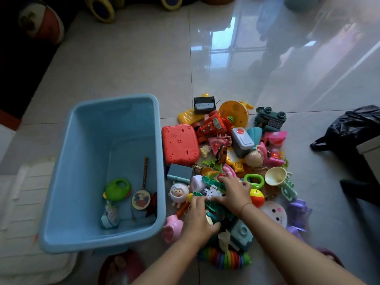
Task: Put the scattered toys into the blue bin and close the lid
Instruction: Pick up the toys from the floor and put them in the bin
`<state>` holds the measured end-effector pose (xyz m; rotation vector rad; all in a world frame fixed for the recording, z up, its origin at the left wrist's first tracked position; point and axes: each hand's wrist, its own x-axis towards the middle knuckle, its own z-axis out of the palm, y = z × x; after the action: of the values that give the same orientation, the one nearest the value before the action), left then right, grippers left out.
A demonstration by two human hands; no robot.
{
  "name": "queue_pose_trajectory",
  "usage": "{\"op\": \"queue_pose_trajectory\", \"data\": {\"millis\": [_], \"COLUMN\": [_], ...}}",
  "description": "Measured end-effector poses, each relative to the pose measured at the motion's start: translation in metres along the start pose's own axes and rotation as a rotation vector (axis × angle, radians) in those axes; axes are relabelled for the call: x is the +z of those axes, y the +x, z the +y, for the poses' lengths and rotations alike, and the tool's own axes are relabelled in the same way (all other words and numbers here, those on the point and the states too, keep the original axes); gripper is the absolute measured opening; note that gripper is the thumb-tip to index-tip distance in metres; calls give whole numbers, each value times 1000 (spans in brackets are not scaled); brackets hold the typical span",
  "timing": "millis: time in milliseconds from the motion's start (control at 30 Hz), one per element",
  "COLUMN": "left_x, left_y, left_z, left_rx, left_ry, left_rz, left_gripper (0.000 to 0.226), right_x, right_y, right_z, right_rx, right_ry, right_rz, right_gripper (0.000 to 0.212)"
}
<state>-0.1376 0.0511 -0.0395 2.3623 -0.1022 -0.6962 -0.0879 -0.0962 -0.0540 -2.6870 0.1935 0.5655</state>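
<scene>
**While the bin is nearly bare, both hands work the heap**

Since only a few toys lie in the blue bin [86, 140], namely a green toy [118, 188], a rattle drum [141, 199] and a small pale toy [110, 215] at its near end, the gathering step looks barely begun. The bin stands open on the left. The heap of toys [236, 153] lies just beside its right wall, with a red pad [180, 144] almost touching it.

Both hands are down in the near part of the heap, on a tangle of green plastic pieces [212, 185]. The left hand [198, 219] curls its fingers over them, thumb hooked round the near side. The right hand [232, 194] lies with fingers spread across the far side, pressing rather than pinching.

The next move calls for a firm two-handed scoop, a lift clear of the rim and a swing left over the bin; loose pieces may drop out. Closing comes much later, and I cannot tell whether the pale ribbed panel [26, 202] left of the bin is the lid. A black bag [353, 128] sits on the tiled floor [144, 58] at the right.
</scene>
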Motion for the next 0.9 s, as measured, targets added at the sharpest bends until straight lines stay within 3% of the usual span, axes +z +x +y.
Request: {"op": "queue_pose_trajectory", "data": {"millis": [167,367,467,600,700,800,900], "left_x": [-1,-25,-50,-99,-135,-169,-201], "left_y": [1,0,-3,-6,-5,-7,-15], "left_z": [6,23,42,68,72,62,44], "left_rx": [-34,12,29,39,94,141,161], "left_ry": [-81,-167,-273,-497,-648,-789,-968], "left_rz": [75,265,341,403,452,504,563], "left_gripper": [45,37,36,35,37,37,37], "right_x": [-11,-63,-90,-122,-144,-163,-174], "right_y": [2,7,13,13,11,8,6], "right_z": [-1,-2,-12,-38,-60,-86,-117], "right_rx": [49,187,193,111,64,6,-63], "right_ry": [86,648,771,932,1101,1289,1370], "right_rz": [21,278,336,340,348,341,338], "right_gripper": [63,61,80,64,65,42,52]}}
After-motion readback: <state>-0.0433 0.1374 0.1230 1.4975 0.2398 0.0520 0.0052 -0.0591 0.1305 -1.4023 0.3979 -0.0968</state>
